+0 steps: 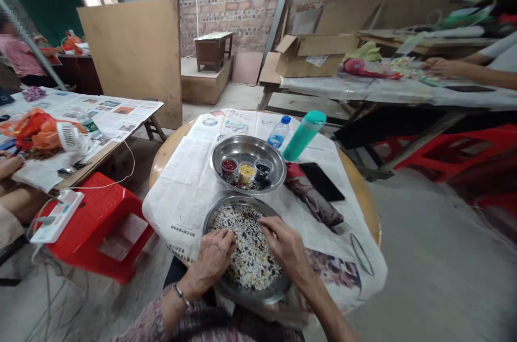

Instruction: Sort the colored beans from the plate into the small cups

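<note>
A metal bowl [210, 208] near the table's front edge holds a spread of small mixed grains [252, 248], white, black, yellow and dark red; beans or beads, I cannot tell which. My left hand [216, 256] rests over its left side, fingers curled in and tips hidden. Over the right side is my right hand [285, 245], thumb and fingers pinched together just above the grains. Behind it stands a second metal bowl [252, 149] with three clear cups: a red-filled cup [229, 167], a yellow-filled cup [246, 173] and a black-filled cup [262, 170].
Newspaper [181, 169] covers the round table. Right of the bowls are a water bottle [279, 132], a teal bottle [305, 135], a black phone [322, 181] and a folded umbrella [313, 199]. A red stool [100, 223] bears a power strip [57, 217]. Other people sit at side tables.
</note>
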The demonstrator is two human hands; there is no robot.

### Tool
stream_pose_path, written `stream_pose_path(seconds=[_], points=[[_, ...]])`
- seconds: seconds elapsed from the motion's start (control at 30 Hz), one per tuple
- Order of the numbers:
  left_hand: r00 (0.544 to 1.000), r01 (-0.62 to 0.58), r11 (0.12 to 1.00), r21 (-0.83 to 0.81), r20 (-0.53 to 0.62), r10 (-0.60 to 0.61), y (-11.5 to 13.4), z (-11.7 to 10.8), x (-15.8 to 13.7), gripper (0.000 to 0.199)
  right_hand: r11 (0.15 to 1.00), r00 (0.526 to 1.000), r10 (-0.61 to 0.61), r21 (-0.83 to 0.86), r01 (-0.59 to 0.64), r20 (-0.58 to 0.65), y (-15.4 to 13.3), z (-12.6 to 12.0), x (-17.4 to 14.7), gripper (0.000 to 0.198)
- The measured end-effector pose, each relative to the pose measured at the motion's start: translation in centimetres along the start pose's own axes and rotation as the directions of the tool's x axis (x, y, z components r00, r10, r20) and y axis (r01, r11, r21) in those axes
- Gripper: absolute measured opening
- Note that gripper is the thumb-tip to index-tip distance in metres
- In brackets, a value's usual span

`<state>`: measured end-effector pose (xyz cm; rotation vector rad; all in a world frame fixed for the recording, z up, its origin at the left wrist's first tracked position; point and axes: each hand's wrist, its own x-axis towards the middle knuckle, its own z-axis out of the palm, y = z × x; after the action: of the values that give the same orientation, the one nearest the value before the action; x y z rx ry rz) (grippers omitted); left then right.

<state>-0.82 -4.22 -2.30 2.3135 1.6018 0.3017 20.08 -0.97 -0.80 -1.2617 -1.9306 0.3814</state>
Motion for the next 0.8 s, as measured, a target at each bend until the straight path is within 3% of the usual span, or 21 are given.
stream_pose_path(seconds=[0.2, 0.3, 0.4, 0.53, 0.8], points=[[0.998, -0.046, 0.999, 0.008, -0.051, 0.046, -0.5, 0.4, 0.1, 0.007, 0.953, 0.973, 0.188, -0.214, -0.213, -0.132, 1.8, -2.5, 9.5, 0.024], [0.995, -0.075, 0.997, 0.015, -0.061, 0.075, -0.7, 0.4, 0.1, 0.009, 0.879, 0.953, 0.3, -0.375, -0.293, -0.042, 2.8, -3.0, 14.1, 0.026], [0.994, -0.086, 0.996, 0.037, -0.059, 0.088, -0.7, 0.3, 0.0, 0.009, 0.78, 0.92, 0.384, -0.562, -0.277, 0.08, 3.7, -2.6, 17.1, 0.029], [0.995, -0.084, 0.996, 0.032, -0.047, 0.086, -0.5, 0.1, 0.1, 0.01, 0.737, 0.897, 0.423, -0.624, -0.259, 0.127, 5.2, -1.8, 18.9, 0.027], [0.996, -0.085, 0.996, 0.032, -0.026, 0.086, -0.2, -0.3, -0.1, 0.014, 0.703, 0.878, 0.442, -0.678, -0.214, 0.181, 6.9, -1.2, 19.5, 0.028]])
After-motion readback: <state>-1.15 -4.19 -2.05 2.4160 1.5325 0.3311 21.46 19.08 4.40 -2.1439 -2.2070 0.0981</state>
